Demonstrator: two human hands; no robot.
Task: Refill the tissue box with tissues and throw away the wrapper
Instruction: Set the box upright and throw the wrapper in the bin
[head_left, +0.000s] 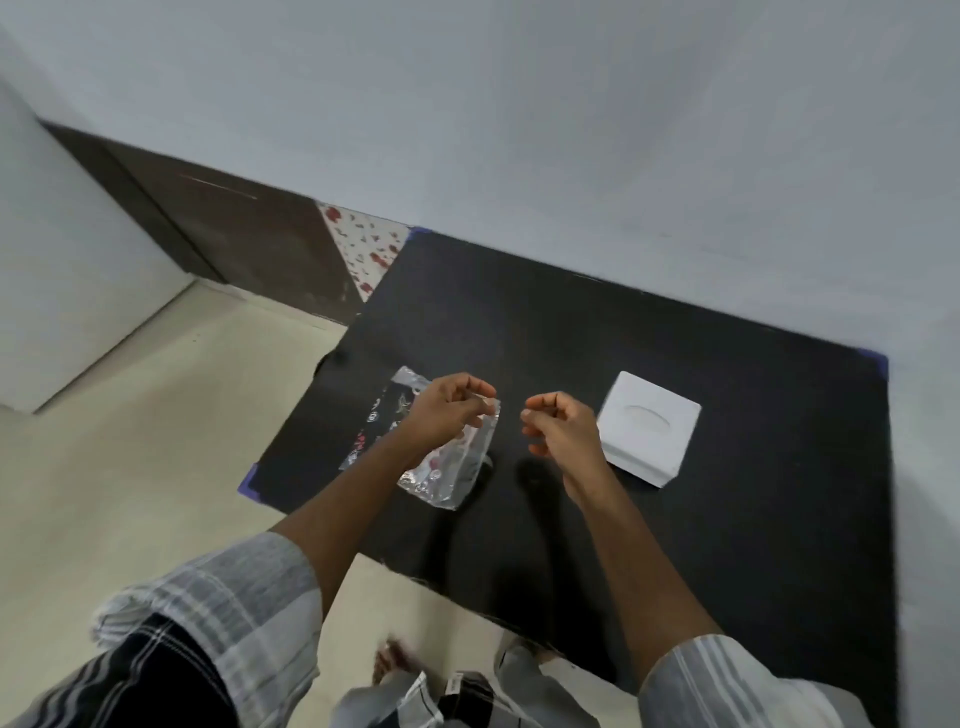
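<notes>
Head view: your left hand (447, 410) pinches the clear wrapper (447, 462) by its top edge, left of the tissue box (647, 428) on the black table (727, 545). Your right hand (558, 426) hovers between them, fingers curled, empty. The wrapper looks empty, so disposal is probably next; no bin is visible.

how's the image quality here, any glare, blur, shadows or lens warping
Head view: the clear wrapper held by the left hand glints with small highlights; both arms cast soft dark shadows on the black table; the foot and clothing at the bottom edge are blurred; the wide lens bends the wall line and table edges; the white tissue box looks slightly washed out; the right hand is fairly sharp.
</notes>
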